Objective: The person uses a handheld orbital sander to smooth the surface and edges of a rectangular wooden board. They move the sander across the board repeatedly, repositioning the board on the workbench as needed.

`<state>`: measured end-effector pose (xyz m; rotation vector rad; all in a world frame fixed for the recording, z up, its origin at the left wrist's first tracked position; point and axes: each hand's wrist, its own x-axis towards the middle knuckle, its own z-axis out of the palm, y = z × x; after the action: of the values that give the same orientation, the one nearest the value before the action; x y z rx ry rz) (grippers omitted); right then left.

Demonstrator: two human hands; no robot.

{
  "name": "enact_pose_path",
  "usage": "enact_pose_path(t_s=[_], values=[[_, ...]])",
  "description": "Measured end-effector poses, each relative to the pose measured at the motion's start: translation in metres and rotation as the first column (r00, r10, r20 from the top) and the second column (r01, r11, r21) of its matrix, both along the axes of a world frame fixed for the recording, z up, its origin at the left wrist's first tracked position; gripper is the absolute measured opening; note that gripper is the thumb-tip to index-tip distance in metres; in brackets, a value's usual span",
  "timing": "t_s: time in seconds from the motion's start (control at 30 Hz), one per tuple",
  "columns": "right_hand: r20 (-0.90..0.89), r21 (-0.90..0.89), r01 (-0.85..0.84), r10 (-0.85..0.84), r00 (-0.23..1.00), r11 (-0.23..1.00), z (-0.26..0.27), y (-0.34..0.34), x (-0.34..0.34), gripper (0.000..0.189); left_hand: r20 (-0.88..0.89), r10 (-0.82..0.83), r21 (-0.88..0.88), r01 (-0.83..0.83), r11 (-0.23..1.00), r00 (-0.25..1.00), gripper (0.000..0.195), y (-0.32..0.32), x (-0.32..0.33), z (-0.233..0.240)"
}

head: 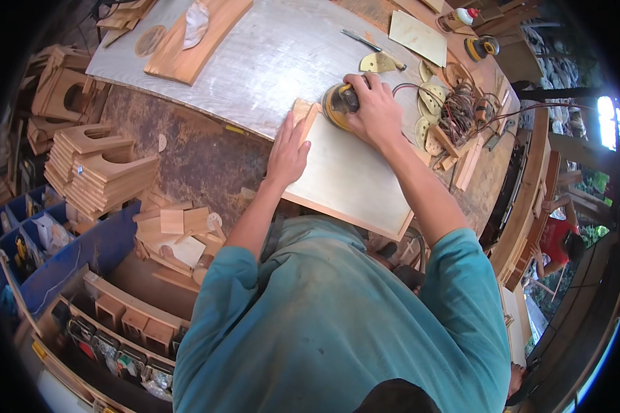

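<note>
A framed wooden panel (351,173) with a pale face and raised edge strips lies in front of my body, partly over the near table edge. My right hand (376,106) grips the top of a yellow-and-black random orbital sander (335,106), whose pad is at the panel's far end. Whether the pad touches the panel's face or its edge strip is hard to tell. On the panel's left edge strip, my left hand (288,152) holds the frame with fingers stretched forward and the thumb towards the face.
Beyond the panel lie a metal sheet (268,51), a wooden board (196,44), a chisel (360,40) and sanding discs (377,63). Tangled cords (460,108) are right, near a second sander (480,48). Stacked wooden cutouts (103,165) stand left; a person (554,240) is far right.
</note>
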<state>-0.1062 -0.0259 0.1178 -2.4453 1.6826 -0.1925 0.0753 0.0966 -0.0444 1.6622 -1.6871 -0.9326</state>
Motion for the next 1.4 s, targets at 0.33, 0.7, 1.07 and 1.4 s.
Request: enact_pose_path(t_s=[0.33, 0.7, 1.07, 1.4], values=[[0.008, 0.003, 0.013, -0.013, 1.000, 1.000, -0.003, 0.005, -0.003, 0.062, -0.005, -0.002, -0.012, 0.002, 1.000, 1.000, 0.063, -0.003, 0.001, -0.004], [-0.049, 0.059, 0.274, -0.272, 0.961, 0.960, 0.006, 0.031, -0.090, 0.067, 0.045, -0.001, -0.025, 0.002, 1.000, 0.999, 0.062, -0.001, -0.002, -0.008], [0.078, -0.039, 0.222, -0.219, 0.973, 0.974, -0.009, 0.022, -0.008, 0.062, 0.074, -0.030, 0.018, 0.029, 0.999, 0.997, 0.065, -0.004, 0.002, -0.011], [0.039, 0.004, 0.364, -0.363, 0.931, 0.932, -0.004, 0.031, -0.061, 0.056, 0.089, -0.036, 0.025, 0.034, 0.999, 0.995, 0.065, -0.004, 0.000, -0.008]])
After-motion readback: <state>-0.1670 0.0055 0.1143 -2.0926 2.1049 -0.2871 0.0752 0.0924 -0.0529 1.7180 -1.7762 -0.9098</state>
